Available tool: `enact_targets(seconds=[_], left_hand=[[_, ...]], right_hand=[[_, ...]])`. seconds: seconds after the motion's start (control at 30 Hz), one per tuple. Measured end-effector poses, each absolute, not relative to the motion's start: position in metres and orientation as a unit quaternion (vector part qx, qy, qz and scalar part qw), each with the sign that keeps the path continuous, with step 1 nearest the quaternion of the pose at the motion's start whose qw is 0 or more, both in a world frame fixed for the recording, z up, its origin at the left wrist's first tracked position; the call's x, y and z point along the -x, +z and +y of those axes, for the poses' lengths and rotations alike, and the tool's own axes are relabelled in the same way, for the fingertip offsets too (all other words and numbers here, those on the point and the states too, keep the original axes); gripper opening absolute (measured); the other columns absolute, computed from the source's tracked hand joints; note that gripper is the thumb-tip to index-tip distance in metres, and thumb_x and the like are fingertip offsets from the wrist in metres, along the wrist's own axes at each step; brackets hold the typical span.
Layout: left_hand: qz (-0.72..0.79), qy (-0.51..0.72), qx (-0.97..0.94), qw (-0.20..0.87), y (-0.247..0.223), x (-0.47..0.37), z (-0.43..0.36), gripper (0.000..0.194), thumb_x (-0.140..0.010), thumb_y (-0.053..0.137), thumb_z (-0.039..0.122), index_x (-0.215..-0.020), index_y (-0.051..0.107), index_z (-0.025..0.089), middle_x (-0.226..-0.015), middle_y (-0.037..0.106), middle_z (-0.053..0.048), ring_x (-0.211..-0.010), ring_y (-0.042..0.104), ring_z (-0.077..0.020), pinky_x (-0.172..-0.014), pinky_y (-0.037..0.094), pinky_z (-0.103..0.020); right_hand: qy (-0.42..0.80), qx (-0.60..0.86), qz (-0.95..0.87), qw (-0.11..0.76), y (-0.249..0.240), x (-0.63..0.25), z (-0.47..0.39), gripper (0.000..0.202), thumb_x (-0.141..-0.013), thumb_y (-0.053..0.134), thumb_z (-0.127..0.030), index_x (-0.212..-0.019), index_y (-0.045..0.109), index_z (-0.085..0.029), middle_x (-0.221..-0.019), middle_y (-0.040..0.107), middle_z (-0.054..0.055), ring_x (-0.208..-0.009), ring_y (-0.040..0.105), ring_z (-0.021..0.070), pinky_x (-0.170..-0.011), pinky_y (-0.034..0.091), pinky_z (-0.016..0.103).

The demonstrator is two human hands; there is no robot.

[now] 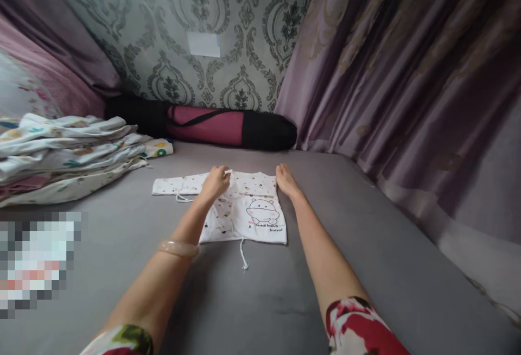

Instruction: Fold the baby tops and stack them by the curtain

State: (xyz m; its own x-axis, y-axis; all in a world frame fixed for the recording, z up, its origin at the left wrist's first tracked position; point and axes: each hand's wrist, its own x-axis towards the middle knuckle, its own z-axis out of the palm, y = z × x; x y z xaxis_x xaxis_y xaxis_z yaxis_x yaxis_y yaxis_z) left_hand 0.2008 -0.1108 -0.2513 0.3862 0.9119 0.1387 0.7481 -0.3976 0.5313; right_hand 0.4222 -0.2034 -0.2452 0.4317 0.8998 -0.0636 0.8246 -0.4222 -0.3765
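Note:
A white baby shirt (260, 186) with small dotted prints and a cartoon hippo lies flat on the grey sheet. One sleeve stretches out to the left, while no sleeve sticks out on the right side. White tie strings hang from the shirt at its left and from its lower hem. My left hand (217, 182) rests near the collar and left shoulder, its fingers curled down onto the cloth. Along the right edge of the shirt lies my right hand (287, 181), fingers stretched out and touching the side of the cloth.
A pile of folded printed clothes (69, 154) stands on the left. At the wall lies a long black and maroon bag (207, 126). Purple curtains (391, 73) hang on the right. A blurred-out patch (38, 262) covers the lower left.

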Motion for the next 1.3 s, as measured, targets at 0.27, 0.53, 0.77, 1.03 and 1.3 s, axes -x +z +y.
enact_targets(seconds=[0.27, 0.53, 0.77, 1.03, 1.3], left_hand=[[0.595, 0.233, -0.723, 0.263, -0.262, -0.151, -0.125, 0.035, -0.088, 0.046, 0.024, -0.113, 0.068, 0.014, -0.102, 0.072, -0.012, -0.096, 0.067, -0.0231, -0.084, 0.049, -0.030], [0.625, 0.304, -0.664, 0.278, -0.273, -0.126, -0.118, 0.035, -0.086, 0.046, 0.025, -0.109, 0.069, 0.013, -0.099, 0.073, -0.010, -0.093, 0.068, -0.0211, -0.081, 0.049, -0.027], [0.637, 0.343, -0.629, 0.286, -0.277, -0.116, -0.112, 0.036, -0.085, 0.043, 0.028, -0.104, 0.070, 0.015, -0.098, 0.074, -0.009, -0.096, 0.067, -0.0210, -0.084, 0.047, -0.027], [0.660, 0.343, -0.600, 0.292, -0.273, -0.109, -0.110, 0.037, -0.086, 0.043, 0.030, -0.106, 0.070, 0.013, -0.099, 0.074, -0.011, -0.094, 0.067, -0.0218, -0.082, 0.048, -0.027], [0.727, 0.311, -0.585, 0.181, -0.270, -0.086, -0.104, 0.036, -0.089, 0.041, 0.029, -0.107, 0.069, 0.015, -0.107, 0.069, -0.015, -0.106, 0.061, -0.0287, -0.092, 0.044, -0.037]], right_hand=[[0.067, 0.771, -0.629, 0.077, -0.281, -0.384, -0.213, 0.068, -0.100, 0.018, -0.044, -0.152, 0.022, -0.001, -0.160, 0.017, 0.015, -0.149, 0.010, 0.0227, -0.119, 0.004, 0.036], [0.091, 0.780, -0.618, 0.031, -0.279, -0.388, -0.207, 0.068, -0.100, 0.018, -0.044, -0.152, 0.021, -0.001, -0.160, 0.017, 0.014, -0.148, 0.012, 0.0237, -0.119, 0.006, 0.038], [0.066, 0.738, -0.667, 0.085, -0.264, -0.336, -0.194, 0.063, -0.100, 0.019, -0.040, -0.154, 0.022, -0.008, -0.162, 0.015, 0.011, -0.149, 0.007, 0.0218, -0.119, 0.002, 0.039], [0.105, 0.722, -0.678, 0.089, -0.281, -0.317, -0.190, 0.062, -0.101, 0.016, -0.042, -0.153, 0.024, -0.009, -0.161, 0.019, 0.009, -0.149, 0.010, 0.0222, -0.119, 0.003, 0.040], [0.122, 0.729, -0.671, 0.061, -0.264, -0.311, -0.175, 0.062, -0.100, 0.022, -0.042, -0.146, 0.038, -0.005, -0.157, 0.028, 0.016, -0.146, 0.019, 0.0276, -0.118, 0.009, 0.045]])
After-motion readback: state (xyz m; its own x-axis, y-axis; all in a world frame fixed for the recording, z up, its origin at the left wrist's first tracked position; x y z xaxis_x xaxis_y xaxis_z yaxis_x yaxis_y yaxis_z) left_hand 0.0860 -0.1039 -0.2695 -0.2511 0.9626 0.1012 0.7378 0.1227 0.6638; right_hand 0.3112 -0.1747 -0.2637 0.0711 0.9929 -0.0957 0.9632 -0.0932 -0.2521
